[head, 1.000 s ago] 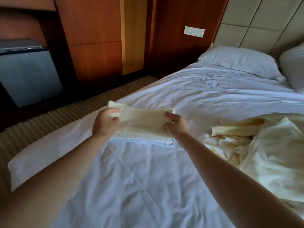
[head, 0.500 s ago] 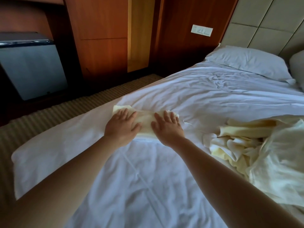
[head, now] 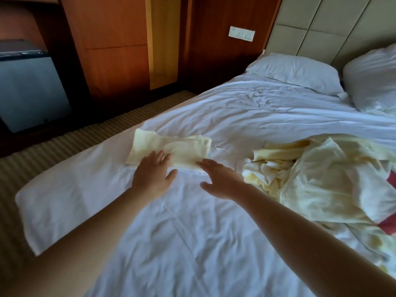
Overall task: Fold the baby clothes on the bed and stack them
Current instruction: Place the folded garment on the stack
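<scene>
A folded pale yellow baby garment (head: 171, 147) lies flat on the white bed (head: 192, 243), near its left edge, on top of a folded white piece whose edge shows below it. My left hand (head: 153, 173) is open, its fingertips over the garment's near edge. My right hand (head: 220, 179) is open too, fingers spread, just at the garment's near right corner. A heap of unfolded pale yellow baby clothes (head: 317, 179) lies to the right, beside my right forearm.
Two white pillows (head: 295, 71) lean at the padded headboard, far right. A striped carpet (head: 64, 146) runs along the bed's left edge. Beyond it stand wooden cabinets (head: 115, 50) and a dark mini fridge (head: 27, 88). A red patch (head: 391, 226) shows under the heap.
Both hands set the folded yellow garment down on the bed, pressed it flat, then let go and drew back toward me; the right hand has shifted toward the heap.
</scene>
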Demonstrator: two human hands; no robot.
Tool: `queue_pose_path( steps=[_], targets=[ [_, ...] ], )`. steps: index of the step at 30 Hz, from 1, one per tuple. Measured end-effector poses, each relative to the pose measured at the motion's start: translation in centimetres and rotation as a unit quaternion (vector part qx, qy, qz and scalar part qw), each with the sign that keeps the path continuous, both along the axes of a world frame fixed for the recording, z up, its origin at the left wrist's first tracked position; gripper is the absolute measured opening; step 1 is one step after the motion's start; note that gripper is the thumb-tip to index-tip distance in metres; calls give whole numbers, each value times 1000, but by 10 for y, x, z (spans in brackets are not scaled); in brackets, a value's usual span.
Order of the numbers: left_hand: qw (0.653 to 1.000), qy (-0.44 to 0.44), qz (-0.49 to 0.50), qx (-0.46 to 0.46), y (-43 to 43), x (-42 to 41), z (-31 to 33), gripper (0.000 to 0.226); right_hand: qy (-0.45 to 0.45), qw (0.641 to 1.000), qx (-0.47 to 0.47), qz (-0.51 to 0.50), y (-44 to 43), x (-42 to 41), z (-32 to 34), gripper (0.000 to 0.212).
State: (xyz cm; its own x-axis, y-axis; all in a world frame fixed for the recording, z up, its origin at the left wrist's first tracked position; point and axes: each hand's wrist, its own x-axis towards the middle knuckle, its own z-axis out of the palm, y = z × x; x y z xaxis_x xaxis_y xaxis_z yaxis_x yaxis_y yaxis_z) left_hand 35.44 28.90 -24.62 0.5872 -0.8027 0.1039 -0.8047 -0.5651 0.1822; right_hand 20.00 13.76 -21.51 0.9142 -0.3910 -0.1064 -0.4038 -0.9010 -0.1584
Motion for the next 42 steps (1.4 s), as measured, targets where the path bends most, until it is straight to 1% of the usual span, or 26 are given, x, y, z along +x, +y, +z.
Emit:
queue_pose_path(
  steps=[2, 6, 8, 11, 13, 15, 18, 22, 23, 24, 26, 27, 28, 32, 34, 35, 37, 40, 42],
  targets=[
    [1000, 6, -20, -5, 6, -31, 11, 61, -20, 1000, -21, -2, 6, -37, 13, 60],
    [993, 5, -97, -68, 7, -105, 60, 56, -44, 998, -33, -41, 10, -109, 47, 57],
    [989, 20, -119, -89, 0, -136, 80, 53, -62, 995, -43, -62, 9, -143, 66, 57],
    [982, 35, -153, -107, -15, -180, 100, 49, -83, 988, -69, -114, -1, -195, 91, 58],
    [976, 35, -186, -106, -30, -210, 108, 50, -92, 978, -89, -165, -15, -231, 101, 57],
    [972, 40, -202, -109, -43, -230, 109, 50, -94, 967, -96, -215, -30, -255, 103, 59],
    [968, 56, -220, -110, -70, -258, 107, 51, -111, 949, -87, -281, -56, -281, 102, 68],
    [961, 86, -241, -107, -103, -284, 97, 53, -95, 937, -33, -336, -88, -288, 90, 85],
    [959, 92, -244, -110, -109, -287, 93, 53, -93, 933, -27, -347, -94, -287, 86, 84],
    [958, 101, -245, -111, -114, -290, 89, 52, -100, 929, -28, -354, -99, -286, 82, 77],
    [956, 118, -245, -113, -122, -295, 83, 52, -136, 926, -35, -350, -107, -288, 77, 46],
    [955, 124, -244, -117, -125, -298, 82, 53, -150, 929, -31, -338, -108, -290, 76, 36],
    [953, 130, -243, -124, -127, -301, 81, 55, -160, 934, -25, -319, -108, -293, 75, 33],
    [937, 164, -270, -151, -135, -319, 84, 69, -203, 954, -21, -218, -86, -320, 75, 30],
    [927, 160, -304, -150, -138, -332, 91, 71, -212, 959, 0, -187, -67, -343, 81, 29],
    [924, 144, -323, -144, -136, -343, 98, 68, -205, 962, 8, -180, -55, -359, 86, 30],
    [922, 87, -352, -139, -132, -358, 105, 54, -177, 968, 17, -175, -38, -384, 95, 32],
    [902, 23, -403, -154, -103, -397, 111, 35, -129, 971, 9, -200, -7, -440, 110, 36],
    [894, 9, -426, -138, -76, -428, 105, 33, -105, 968, 12, -228, 16, -477, 111, 38]
  ],
)
